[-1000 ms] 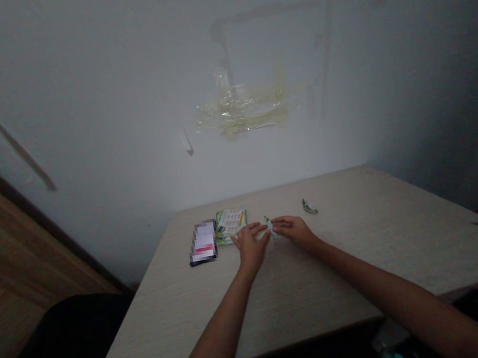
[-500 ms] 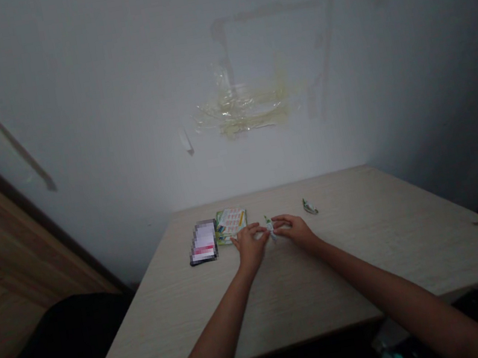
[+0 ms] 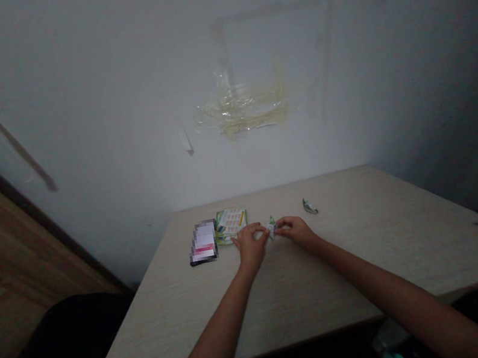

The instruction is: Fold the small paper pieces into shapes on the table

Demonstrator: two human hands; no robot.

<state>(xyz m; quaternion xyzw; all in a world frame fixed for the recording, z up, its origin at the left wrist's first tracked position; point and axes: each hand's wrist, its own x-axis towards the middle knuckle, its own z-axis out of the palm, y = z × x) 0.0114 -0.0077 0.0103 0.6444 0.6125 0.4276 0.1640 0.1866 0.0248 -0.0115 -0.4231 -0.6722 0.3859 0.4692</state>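
Between my two hands is a small folded piece of white and green printed paper (image 3: 272, 229), pointed at its upper end. My left hand (image 3: 251, 244) pinches its left side with thumb and forefinger. From the right, my right hand (image 3: 296, 230) pinches the other side in the same way. Just left of my left hand lies a flat green and white printed packet or leaflet (image 3: 231, 222). A phone (image 3: 203, 242) with a lit, blurred-out screen rests beside it. Another small green and white folded piece (image 3: 310, 206) lies on the table beyond my right hand.
The pale wooden table (image 3: 393, 226) meets a white wall (image 3: 116, 102) at its back edge. Old clear tape (image 3: 249, 107) sticks to that wall. A dark rounded object (image 3: 67, 354) stands off the table's left side, near a wooden panel (image 3: 9, 229).
The folded paper has turned slightly between my fingers and shows a wider face. The fingers of my right hand have closed in a little; my left hand has stayed put.
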